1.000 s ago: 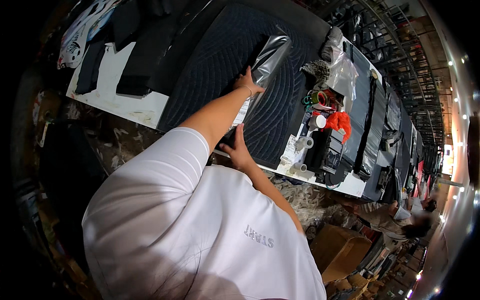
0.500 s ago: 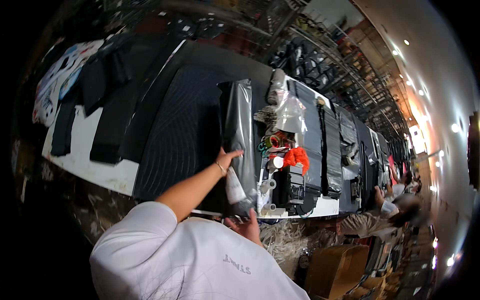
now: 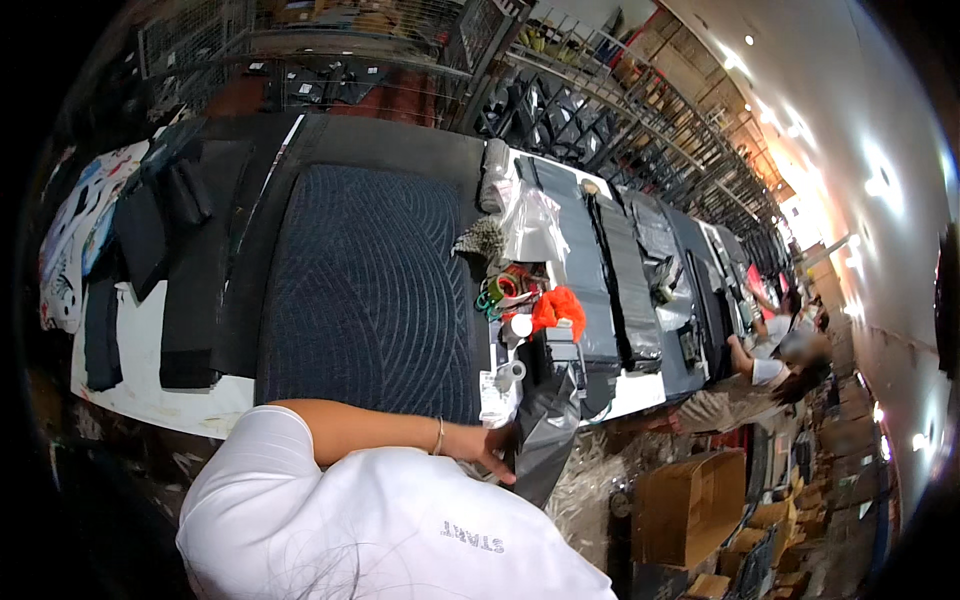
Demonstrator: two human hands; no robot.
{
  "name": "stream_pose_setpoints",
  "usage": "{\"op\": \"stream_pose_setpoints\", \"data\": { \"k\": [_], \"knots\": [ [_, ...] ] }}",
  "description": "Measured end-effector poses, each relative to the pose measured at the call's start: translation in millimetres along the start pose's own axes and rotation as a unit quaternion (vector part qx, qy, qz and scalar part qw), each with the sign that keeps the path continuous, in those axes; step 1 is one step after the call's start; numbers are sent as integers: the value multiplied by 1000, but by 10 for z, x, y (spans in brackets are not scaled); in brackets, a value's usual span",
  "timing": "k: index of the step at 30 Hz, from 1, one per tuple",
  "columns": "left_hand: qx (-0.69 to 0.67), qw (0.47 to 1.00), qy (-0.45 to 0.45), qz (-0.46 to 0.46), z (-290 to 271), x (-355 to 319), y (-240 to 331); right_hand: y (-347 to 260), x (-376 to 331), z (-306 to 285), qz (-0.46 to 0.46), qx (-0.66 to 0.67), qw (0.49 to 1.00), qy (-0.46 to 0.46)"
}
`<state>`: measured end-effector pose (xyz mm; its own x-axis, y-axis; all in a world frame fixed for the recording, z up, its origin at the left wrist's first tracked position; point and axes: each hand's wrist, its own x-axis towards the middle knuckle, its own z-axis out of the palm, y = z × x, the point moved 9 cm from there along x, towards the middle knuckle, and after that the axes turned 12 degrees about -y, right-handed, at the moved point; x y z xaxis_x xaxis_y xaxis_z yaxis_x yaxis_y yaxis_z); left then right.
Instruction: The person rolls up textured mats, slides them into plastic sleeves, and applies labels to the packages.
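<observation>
My left hand (image 3: 484, 448), with a bracelet at the wrist, holds a shiny dark grey plastic bag (image 3: 547, 425). Its fingers curl against the bag's near side, close to my body. The bag is tilted and hangs over the table's front edge, partly covering the small items behind it. My right hand is not in sight; the bag and my white shirt fill that area. Left of the bag, a dark navy mat (image 3: 370, 290) with curved grooved lines lies flat on the table.
Beyond the bag lie an orange-red plastic bag (image 3: 558, 312), tape rolls (image 3: 512, 285) and a white tube (image 3: 511, 374). Grey packages (image 3: 625, 280) line the table to the right. Dark folded pieces (image 3: 195, 290) lie left. A cardboard box (image 3: 690, 510) stands below; other people (image 3: 770, 365) work farther along.
The grey bag has moved off the mat, to the right and toward me, with my left hand following. The mat is now uncovered, and my right hand has gone out of sight.
</observation>
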<state>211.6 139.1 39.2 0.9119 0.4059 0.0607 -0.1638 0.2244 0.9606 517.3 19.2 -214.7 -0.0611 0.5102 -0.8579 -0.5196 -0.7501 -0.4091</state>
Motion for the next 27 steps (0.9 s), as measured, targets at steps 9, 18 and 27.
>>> {"op": "stream_pose_setpoints", "data": {
  "k": [9, 18, 27],
  "knots": [
    [-73, 827, 322, 455, -945, 174, 1601, -2274, -497, 2689, -268, 146, 830, -466],
    [503, 770, 219, -325, -982, -1361, -1463, -2135, -2600, 5193, -415, -364, 599, -580],
    [558, 643, 276, -447, -234, -2414, -1877, 83, -125, 3364, -34, -779, 477, -406]
  ]
}}
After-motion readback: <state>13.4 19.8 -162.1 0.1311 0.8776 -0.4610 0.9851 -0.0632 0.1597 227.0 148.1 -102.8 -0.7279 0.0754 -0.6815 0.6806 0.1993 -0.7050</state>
